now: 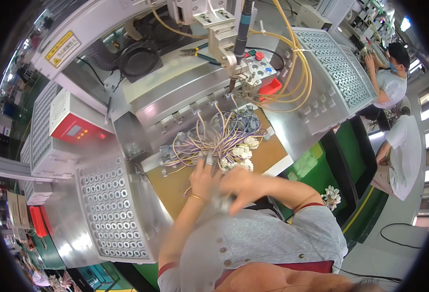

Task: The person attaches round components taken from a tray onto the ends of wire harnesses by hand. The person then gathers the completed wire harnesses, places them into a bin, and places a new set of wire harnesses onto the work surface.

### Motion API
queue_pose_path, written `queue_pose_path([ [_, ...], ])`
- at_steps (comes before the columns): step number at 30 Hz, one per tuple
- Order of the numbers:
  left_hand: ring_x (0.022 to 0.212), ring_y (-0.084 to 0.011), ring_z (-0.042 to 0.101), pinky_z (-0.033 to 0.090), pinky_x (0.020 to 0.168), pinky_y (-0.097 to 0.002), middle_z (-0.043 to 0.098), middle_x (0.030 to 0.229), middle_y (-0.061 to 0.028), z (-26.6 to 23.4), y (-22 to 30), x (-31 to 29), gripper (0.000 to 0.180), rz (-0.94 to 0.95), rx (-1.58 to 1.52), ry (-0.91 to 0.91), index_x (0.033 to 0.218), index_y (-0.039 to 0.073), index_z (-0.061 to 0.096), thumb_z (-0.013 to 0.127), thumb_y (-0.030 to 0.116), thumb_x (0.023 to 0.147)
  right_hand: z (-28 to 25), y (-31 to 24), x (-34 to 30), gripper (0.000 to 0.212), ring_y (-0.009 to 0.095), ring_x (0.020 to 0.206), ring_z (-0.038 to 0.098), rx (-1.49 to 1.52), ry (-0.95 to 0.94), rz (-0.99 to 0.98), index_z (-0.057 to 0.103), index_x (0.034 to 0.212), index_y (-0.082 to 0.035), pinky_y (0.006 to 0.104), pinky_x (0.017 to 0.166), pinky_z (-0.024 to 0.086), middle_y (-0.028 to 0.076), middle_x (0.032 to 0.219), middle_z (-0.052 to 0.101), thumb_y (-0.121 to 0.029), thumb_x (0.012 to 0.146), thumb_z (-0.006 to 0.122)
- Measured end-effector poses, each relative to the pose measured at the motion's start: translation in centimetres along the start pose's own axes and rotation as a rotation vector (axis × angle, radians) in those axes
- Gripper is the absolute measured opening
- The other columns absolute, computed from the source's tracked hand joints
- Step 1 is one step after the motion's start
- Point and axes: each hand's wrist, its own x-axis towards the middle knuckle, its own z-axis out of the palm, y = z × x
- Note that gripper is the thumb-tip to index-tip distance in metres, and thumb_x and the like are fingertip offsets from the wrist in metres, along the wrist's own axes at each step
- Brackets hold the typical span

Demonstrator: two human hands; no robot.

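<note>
My left hand (203, 178), with a thin gold bracelet at the wrist, rests over the near edge of a bundle of purple, yellow and white wires (218, 138) with white plastic connectors (241, 155). My right hand (237, 186) is blurred, close against the left one just below the connectors. Whether either hand grips a wire or connector is hidden by blur. The wires fan out over a brown work board (268, 155) under a metal fixture with a row of clamps (195, 104).
Perforated metal trays of ring-shaped parts stand at left (112, 209) and upper right (336, 65). A red-and-white control box (73, 124) sits at left, a button panel (262, 63) and yellow hoses (297, 63) behind. Two other people sit at right (394, 82).
</note>
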Motion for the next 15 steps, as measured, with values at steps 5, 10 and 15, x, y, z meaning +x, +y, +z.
queue_pose_path([
  [5,0.068,-0.0325,0.055,0.047,0.051,-0.0395,0.041,0.101,-0.0199,1.0,1.8,0.5,0.066,-0.021,0.036,-0.074,0.125,0.002,0.033,0.061,0.025,0.07,-6.4,9.1,-1.0,0.003,0.01,0.047,0.046,0.568,1.382,0.492,0.05,0.077,-0.004,0.0226,0.039,0.035,0.002,0.065,0.053,-0.007,0.076,0.052],
  [10,0.063,-0.0346,0.054,0.045,0.05,-0.0398,0.041,0.103,-0.0222,1.2,2.7,0.8,0.049,-0.064,0.055,-0.074,0.108,0.0,0.048,0.065,0.022,0.068,-6.1,14.1,-0.1,0.012,0.006,0.038,0.032,0.811,1.416,0.386,0.042,0.071,-0.01,0.0196,0.033,0.026,-0.004,0.054,0.037,-0.005,0.08,0.049],
  [15,0.068,-0.0363,0.053,0.046,0.053,-0.0391,0.042,0.103,-0.0225,0.9,2.8,0.9,0.052,-0.076,0.019,-0.069,0.111,0.0,0.046,0.065,0.023,0.068,-6.5,14.2,0.6,0.015,0.008,0.037,0.036,0.675,1.366,0.422,0.041,0.069,-0.008,0.0215,0.032,0.028,-0.002,0.051,0.039,-0.005,0.081,0.05],
])
